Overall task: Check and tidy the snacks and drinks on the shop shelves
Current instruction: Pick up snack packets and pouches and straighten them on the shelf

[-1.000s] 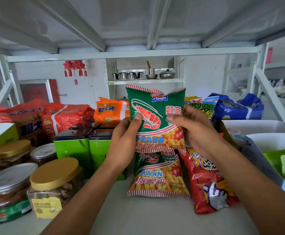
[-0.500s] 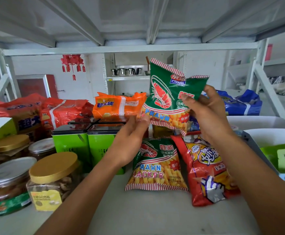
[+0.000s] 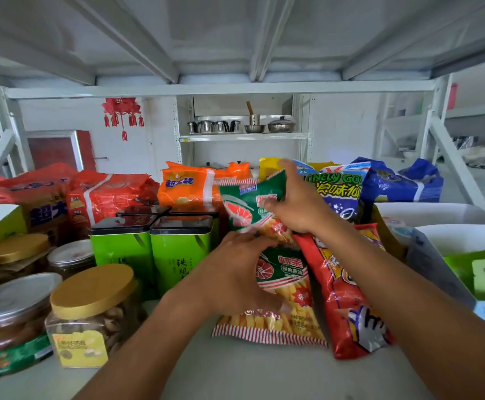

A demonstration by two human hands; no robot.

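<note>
Lowered toward the shelf since a moment ago, the upper cracker bag is pinched in the right hand, just beyond the left hand. That hand lies spread on the lower cracker bag; whether it grips, I cannot tell. Let go upright, the upper bag would probably slump forward, and the right forearm could drag the red snack bag beneath it askew.

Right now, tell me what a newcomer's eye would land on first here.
The right hand grips a green prawn-cracker bag at mid-shelf, just behind its twin, which lies flat under the left hand. A long red snack bag lies to their right; green tins stand left.
</note>
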